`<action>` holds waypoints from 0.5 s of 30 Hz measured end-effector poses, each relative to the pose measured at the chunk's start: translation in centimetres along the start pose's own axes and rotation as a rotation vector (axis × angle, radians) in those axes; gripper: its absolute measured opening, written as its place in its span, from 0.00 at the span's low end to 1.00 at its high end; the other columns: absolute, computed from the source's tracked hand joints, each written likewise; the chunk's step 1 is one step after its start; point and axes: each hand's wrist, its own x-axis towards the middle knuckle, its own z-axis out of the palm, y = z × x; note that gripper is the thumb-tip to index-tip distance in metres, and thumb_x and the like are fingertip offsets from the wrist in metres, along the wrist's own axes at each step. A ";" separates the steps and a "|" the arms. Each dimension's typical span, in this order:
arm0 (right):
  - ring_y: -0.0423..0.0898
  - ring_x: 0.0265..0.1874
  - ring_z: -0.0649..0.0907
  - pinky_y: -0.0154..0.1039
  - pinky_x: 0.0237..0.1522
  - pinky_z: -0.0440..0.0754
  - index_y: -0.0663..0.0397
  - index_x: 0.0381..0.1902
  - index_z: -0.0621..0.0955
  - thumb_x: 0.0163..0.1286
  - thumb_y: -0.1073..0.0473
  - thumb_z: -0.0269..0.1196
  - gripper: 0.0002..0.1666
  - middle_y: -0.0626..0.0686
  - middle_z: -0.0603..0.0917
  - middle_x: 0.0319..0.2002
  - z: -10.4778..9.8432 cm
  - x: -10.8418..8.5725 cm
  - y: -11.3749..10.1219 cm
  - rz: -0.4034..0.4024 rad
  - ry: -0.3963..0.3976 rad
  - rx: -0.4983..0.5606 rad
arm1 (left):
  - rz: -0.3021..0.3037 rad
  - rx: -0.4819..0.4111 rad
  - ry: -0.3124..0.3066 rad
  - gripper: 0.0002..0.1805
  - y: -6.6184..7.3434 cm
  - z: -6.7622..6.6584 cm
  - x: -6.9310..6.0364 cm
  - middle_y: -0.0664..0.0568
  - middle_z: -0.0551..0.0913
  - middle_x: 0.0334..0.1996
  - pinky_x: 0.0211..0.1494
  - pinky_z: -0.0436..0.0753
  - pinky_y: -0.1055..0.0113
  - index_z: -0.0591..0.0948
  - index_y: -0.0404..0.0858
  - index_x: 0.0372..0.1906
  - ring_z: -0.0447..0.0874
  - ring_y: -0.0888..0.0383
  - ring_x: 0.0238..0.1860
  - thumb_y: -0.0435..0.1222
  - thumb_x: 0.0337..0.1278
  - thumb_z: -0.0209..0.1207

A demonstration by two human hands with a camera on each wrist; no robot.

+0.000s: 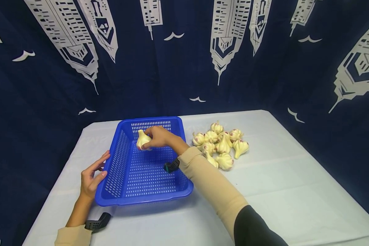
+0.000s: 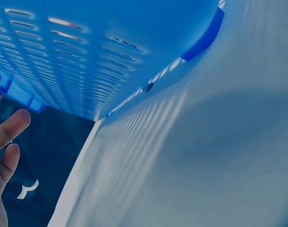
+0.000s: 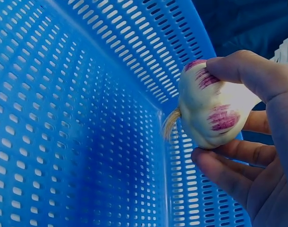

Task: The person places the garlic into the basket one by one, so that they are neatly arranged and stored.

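Note:
My right hand point(image 1: 160, 136) pinches a garlic bulb point(image 1: 143, 140) between thumb and fingers, inside the far part of a blue plastic basket point(image 1: 142, 201). In the right wrist view the bulb point(image 3: 207, 106) shows purple streaks and a tuft of roots, held above the basket's perforated floor point(image 3: 73, 142). My left hand point(image 1: 91, 176) is at the basket's left rim, its fingers extended along the outside. The left wrist view shows some of those fingers point(image 2: 14, 127) near the slotted wall point(image 2: 87, 61); whether they all touch it cannot be told.
A pile of several garlic bulbs point(image 1: 222, 141) lies on the white-covered table point(image 1: 289, 181), right of the basket. Behind the table hangs a dark blue cloth point(image 1: 175, 78) printed with white buildings. Each wrist wears a black strap point(image 1: 98, 222).

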 end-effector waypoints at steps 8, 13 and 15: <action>0.41 0.30 0.76 0.31 0.30 0.73 0.59 0.51 0.82 0.57 0.46 0.71 0.29 0.48 0.82 0.31 0.8 1.3 0.0 0.080 -0.006 0.001 | 0.015 -0.006 -0.002 0.28 -0.2 -0.1 0.2 0.35 0.78 0.59 0.39 0.71 0.73 0.77 0.18 0.54 0.84 0.64 0.44 0.22 0.41 0.50; 0.43 0.35 0.78 0.31 0.34 0.75 0.59 0.53 0.82 0.56 0.46 0.72 0.31 0.48 0.83 0.37 1.2 2.3 0.1 0.145 -0.016 -0.031 | 0.007 0.002 -0.006 0.28 -0.2 -0.3 0.1 0.36 0.78 0.60 0.39 0.71 0.73 0.78 0.18 0.54 0.84 0.64 0.44 0.22 0.41 0.51; 0.43 0.37 0.78 0.31 0.36 0.75 0.59 0.53 0.82 0.57 0.46 0.72 0.31 0.48 0.83 0.38 1.4 2.7 0.1 0.163 -0.016 -0.027 | 0.005 0.015 -0.003 0.28 -0.2 -0.4 -0.1 0.37 0.78 0.60 0.39 0.71 0.73 0.78 0.18 0.54 0.84 0.64 0.43 0.23 0.41 0.51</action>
